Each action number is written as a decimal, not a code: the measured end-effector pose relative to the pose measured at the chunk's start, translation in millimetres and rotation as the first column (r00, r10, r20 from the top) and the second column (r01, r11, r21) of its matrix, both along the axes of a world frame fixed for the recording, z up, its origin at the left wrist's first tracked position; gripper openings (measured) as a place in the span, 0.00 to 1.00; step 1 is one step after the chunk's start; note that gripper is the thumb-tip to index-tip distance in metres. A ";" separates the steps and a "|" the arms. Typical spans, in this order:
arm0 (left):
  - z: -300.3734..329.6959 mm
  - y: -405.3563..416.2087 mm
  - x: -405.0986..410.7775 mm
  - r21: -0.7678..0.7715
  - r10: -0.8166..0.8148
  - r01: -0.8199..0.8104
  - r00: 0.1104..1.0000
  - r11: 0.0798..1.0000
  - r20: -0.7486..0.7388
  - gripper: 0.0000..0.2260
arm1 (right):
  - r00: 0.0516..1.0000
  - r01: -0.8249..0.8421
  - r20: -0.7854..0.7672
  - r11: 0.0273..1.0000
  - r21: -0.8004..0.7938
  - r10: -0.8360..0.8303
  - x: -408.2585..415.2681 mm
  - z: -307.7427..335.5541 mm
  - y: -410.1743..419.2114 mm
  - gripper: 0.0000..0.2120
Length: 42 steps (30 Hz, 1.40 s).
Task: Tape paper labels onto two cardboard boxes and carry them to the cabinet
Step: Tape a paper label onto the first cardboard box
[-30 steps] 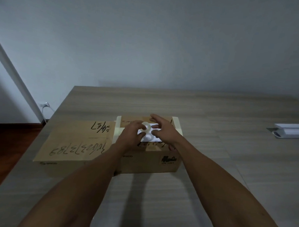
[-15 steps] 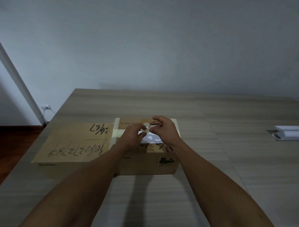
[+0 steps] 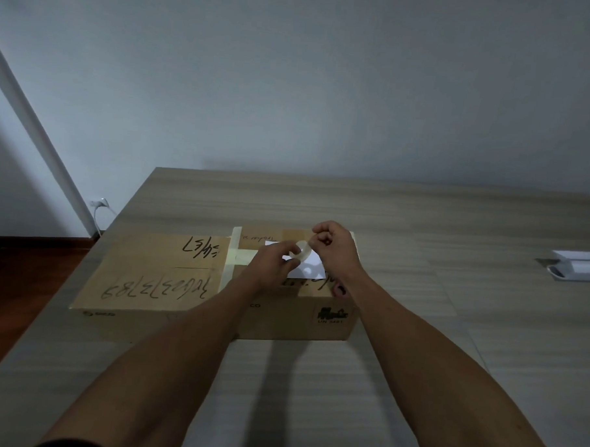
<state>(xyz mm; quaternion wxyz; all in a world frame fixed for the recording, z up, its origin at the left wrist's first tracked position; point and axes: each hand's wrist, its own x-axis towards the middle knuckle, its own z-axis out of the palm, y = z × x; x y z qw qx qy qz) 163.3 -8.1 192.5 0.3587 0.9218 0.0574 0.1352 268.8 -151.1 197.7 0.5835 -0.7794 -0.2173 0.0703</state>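
Note:
Two cardboard boxes stand side by side on the table. The left box (image 3: 149, 277) is flat and wide with black handwriting on top. The right box (image 3: 299, 314) is taller, and a white paper label (image 3: 306, 273) lies on its top. My left hand (image 3: 271, 263) holds a small roll of clear tape (image 3: 302, 252) just above the label. My right hand (image 3: 336, 252) pinches the tape's free end at the roll, raised a little above the box top.
The wooden table (image 3: 421, 235) stretches back to a grey wall. A white device (image 3: 579, 269) lies at the right edge. A wall socket with a white cable (image 3: 98, 204) sits low at the left, beside dark red floor.
Both hands have lifted off the label. The right hand has risen and now pinches the tape end at the roll, which was pressed flat on the label before.

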 end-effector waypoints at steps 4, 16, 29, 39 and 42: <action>-0.6 -4.3 1.5 -0.029 -0.018 0.017 0.999 0.999 -0.037 0.10 | 0.998 0.016 0.055 0.995 -0.100 -0.011 -2.7 -6.7 6.4 0.11; 8.0 7.8 12.5 -0.461 0.154 -0.181 0.983 0.869 -0.096 0.13 | 0.995 -0.039 0.088 0.988 -0.148 0.052 12.8 20.8 12.6 0.10; 3.6 10.9 19.7 -0.516 0.119 -0.226 0.965 0.826 -0.232 0.16 | 0.987 -0.131 0.075 0.984 -0.124 0.141 20.0 51.0 15.9 0.10; 8.5 9.8 25.3 -0.615 0.081 -0.201 0.973 0.762 -0.217 0.10 | 0.972 -0.192 0.104 0.966 -0.176 0.212 31.5 72.6 13.6 0.15; 11.8 10.9 25.2 -0.553 0.074 -0.187 0.973 0.812 -0.221 0.11 | 0.965 -0.204 0.122 0.959 -0.197 0.231 31.4 74.3 14.6 0.17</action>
